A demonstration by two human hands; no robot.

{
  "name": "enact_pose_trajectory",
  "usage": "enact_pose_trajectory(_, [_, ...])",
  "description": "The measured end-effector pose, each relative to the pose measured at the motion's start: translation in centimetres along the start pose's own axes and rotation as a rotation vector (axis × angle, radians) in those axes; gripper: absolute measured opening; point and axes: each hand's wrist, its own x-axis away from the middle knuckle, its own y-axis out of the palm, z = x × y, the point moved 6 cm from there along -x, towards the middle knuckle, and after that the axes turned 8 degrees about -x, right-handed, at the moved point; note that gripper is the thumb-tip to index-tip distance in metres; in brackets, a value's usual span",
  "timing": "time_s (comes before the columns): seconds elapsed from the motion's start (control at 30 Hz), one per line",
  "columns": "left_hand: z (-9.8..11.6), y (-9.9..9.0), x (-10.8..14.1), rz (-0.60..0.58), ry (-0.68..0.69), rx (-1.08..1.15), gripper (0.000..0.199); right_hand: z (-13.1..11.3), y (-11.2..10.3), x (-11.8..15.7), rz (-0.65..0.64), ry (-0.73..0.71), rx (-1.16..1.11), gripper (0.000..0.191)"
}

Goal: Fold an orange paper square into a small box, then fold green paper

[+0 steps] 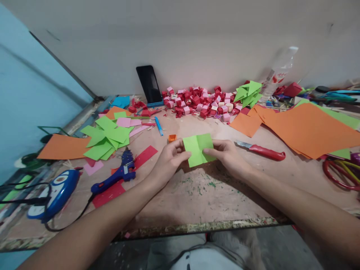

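Note:
A small square of light green paper (198, 150), creased down the middle, is held up between both hands just over the table. My left hand (174, 154) pinches its left edge, thumb in front and fingers behind. At the right edge, my right hand (226, 154) grips it the same way. Just behind my left hand sits a small folded orange paper box (172, 138). A knife with a red handle (267, 152) lies to the right of my right hand.
Left: a blue glue gun (120, 174) with a cord, green paper pieces (108, 137) and orange paper (63, 147). At the back: a propped phone (149, 84), many red and pink folded paper pieces (199, 101) and a plastic bottle (281, 73). Right: orange sheets (312, 127) and red-handled scissors (334, 182).

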Motion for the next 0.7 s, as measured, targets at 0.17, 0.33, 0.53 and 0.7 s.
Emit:
enact_pose_trajectory(0.17, [-0.5, 0.1, -0.1, 0.01, -0.02, -0.007, 0.034, 0.2, 0.2, -0.1, -0.017, -0.006, 0.018, 0.024])
enact_pose_trajectory(0.33, [-0.7, 0.0, -0.5, 0.007, 0.013, -0.022, 0.027, 0.3, 0.4, -0.1, -0.049, -0.013, -0.048, 0.022])
enact_pose_trajectory(0.53, [-0.6, -1.1, -0.5, 0.095, 0.051, -0.043, 0.018, 1.1, 0.2, -0.1, -0.088, 0.144, -0.227, 0.035])
enact_pose_trajectory(0.7, [1.2, -1.3, 0.4, 0.14, 0.195, -0.245, 0.012, 0.8, 0.2, -0.1, -0.208, 0.242, -0.321, 0.041])
